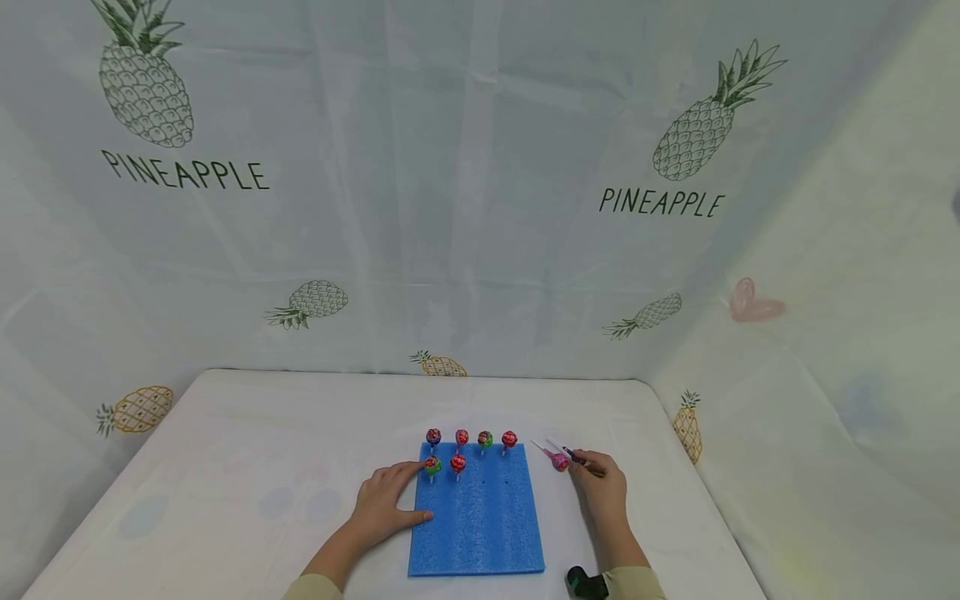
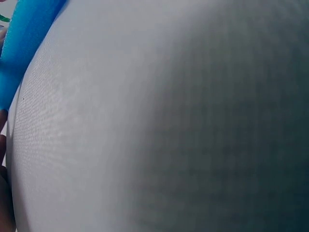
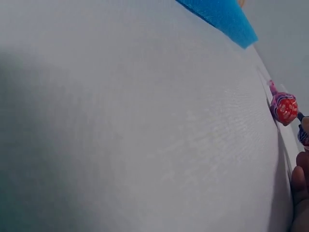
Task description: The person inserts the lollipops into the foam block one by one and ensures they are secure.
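Note:
A blue foam board (image 1: 480, 533) lies on the table with several wrapped lollipops (image 1: 509, 438) standing upright in it, in a back row and a second row at the left. My left hand (image 1: 382, 504) rests against the board's left edge, its thumb on top and its fingers near a green-and-red lollipop (image 1: 432, 464). To the right of the board, my right hand (image 1: 606, 487) pinches a dark-wrapped lollipop (image 3: 302, 137), mostly hidden by the fingers. Beside it on the table lies a pink-and-red lollipop (image 1: 560, 462), its stick pointing back and left.
A white cloth covers the table (image 1: 247, 467), and a pineapple-print curtain (image 1: 480, 208) hangs behind and at the sides. Near the right sleeve sits a black device (image 1: 587, 583). White cloth fills most of both wrist views.

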`<state>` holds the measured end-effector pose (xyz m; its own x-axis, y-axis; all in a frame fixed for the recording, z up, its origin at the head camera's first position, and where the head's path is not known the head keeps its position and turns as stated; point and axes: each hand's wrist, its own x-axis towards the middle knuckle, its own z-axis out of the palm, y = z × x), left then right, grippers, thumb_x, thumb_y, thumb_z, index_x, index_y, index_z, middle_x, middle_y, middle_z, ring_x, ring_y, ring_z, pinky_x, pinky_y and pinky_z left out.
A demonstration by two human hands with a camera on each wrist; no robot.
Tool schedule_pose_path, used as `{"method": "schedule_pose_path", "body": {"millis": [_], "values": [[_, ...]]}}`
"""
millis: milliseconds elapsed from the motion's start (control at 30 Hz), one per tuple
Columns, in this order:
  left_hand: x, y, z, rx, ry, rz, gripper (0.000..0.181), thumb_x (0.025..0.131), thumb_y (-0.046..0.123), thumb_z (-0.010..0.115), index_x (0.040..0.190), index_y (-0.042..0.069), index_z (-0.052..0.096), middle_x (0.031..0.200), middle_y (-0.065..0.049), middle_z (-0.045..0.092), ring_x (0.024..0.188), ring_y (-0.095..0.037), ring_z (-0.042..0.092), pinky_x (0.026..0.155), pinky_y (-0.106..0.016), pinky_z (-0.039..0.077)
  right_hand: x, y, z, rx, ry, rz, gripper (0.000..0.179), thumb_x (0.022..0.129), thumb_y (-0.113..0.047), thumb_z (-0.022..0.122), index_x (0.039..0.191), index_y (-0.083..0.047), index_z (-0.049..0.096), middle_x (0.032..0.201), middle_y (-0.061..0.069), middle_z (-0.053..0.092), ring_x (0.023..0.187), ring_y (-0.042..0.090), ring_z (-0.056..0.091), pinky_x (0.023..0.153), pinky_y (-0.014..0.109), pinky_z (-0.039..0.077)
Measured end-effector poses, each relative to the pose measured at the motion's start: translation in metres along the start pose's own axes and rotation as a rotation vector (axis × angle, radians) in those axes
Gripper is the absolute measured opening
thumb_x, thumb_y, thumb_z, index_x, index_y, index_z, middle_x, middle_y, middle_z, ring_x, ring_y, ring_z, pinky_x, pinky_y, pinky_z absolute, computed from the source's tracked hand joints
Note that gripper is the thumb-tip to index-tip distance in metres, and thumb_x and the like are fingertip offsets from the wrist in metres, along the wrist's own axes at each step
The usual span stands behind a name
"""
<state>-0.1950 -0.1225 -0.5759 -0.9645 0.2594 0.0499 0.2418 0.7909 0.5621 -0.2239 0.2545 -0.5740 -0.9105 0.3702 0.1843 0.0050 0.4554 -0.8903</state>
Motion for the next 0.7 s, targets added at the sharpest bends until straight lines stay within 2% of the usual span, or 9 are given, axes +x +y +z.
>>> {"method": "schedule_pose_path", "body": {"millis": [67, 233, 367, 567, 700], "values": [[0.000, -0.001, 0.000, 0.001, 0.000, -0.001, 0.088, 0.072, 0.064, 0.075, 0.141, 0.016, 0.050, 0.141, -0.010, 0.048, 0.127, -0.037, 0.040, 0.099, -0.061, 0.031, -0.001, -0.002, 0.000, 0.019, -0.007, 0.016, 0.020, 0.086, 0.000, 0.072, 0.105, -0.005, 0.075, 0.106, 0.010, 0.065, 0.089, 0.018, 0.058, 0.069, 0.016, 0.048], [0.000, 0.000, -0.001, -0.001, -0.002, -0.002, 0.088, 0.072, 0.064, 0.075, 0.142, 0.016, 0.050, 0.141, -0.011, 0.048, 0.127, -0.038, 0.040, 0.098, -0.062, 0.030, -0.005, -0.010, 0.000, 0.090, -0.017, -0.014, 0.021, 0.088, 0.000, 0.070, 0.108, -0.004, 0.074, 0.108, 0.010, 0.065, 0.094, 0.019, 0.062, 0.074, 0.012, 0.048], [0.000, 0.001, -0.001, -0.005, -0.002, -0.004, 0.088, 0.072, 0.064, 0.075, 0.142, 0.017, 0.050, 0.141, -0.011, 0.048, 0.127, -0.038, 0.039, 0.099, -0.061, 0.030, -0.007, -0.018, 0.001, 0.175, -0.017, -0.056, 0.020, 0.087, 0.001, 0.071, 0.107, -0.001, 0.074, 0.107, 0.011, 0.065, 0.091, 0.014, 0.064, 0.075, 0.012, 0.049], [-0.001, 0.001, -0.002, -0.011, 0.001, -0.001, 0.087, 0.072, 0.063, 0.075, 0.141, 0.016, 0.050, 0.141, -0.011, 0.048, 0.127, -0.038, 0.040, 0.099, -0.062, 0.030, -0.012, -0.033, 0.003, 0.273, -0.040, -0.064, 0.021, 0.086, 0.005, 0.070, 0.107, 0.003, 0.073, 0.106, 0.012, 0.065, 0.087, 0.002, 0.063, 0.075, 0.013, 0.050], [-0.001, 0.002, -0.002, -0.020, 0.000, 0.001, 0.087, 0.072, 0.063, 0.075, 0.142, 0.016, 0.050, 0.141, -0.011, 0.048, 0.127, -0.038, 0.039, 0.099, -0.062, 0.030, -0.022, -0.054, 0.002, 0.337, -0.057, -0.085, 0.021, 0.084, 0.012, 0.069, 0.104, 0.008, 0.071, 0.105, 0.016, 0.064, 0.085, 0.006, 0.066, 0.073, 0.016, 0.052]]}}
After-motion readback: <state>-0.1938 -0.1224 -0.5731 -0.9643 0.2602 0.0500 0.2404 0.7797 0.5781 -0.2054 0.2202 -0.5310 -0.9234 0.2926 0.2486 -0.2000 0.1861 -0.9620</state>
